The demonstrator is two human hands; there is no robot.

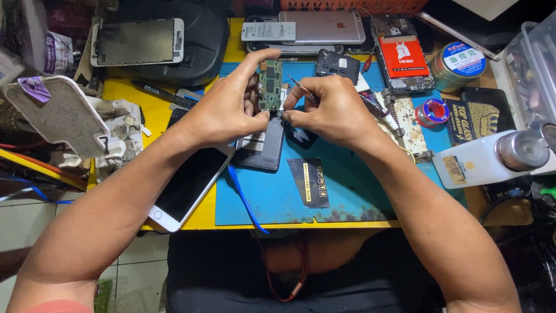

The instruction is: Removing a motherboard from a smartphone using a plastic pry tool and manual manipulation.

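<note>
My left hand holds a small green circuit board upright between thumb and fingers, above the blue work mat. My right hand grips thin metal tweezers, whose tip meets the board's lower right edge. Just under both hands lies a dark phone body on the mat. A black rectangular card rests on the mat in front of it.
A white phone lies at the mat's left edge over a blue cable. Phone screens and opened phones crowd the back. A white bottle, solder spool, round tin and clear bin stand right.
</note>
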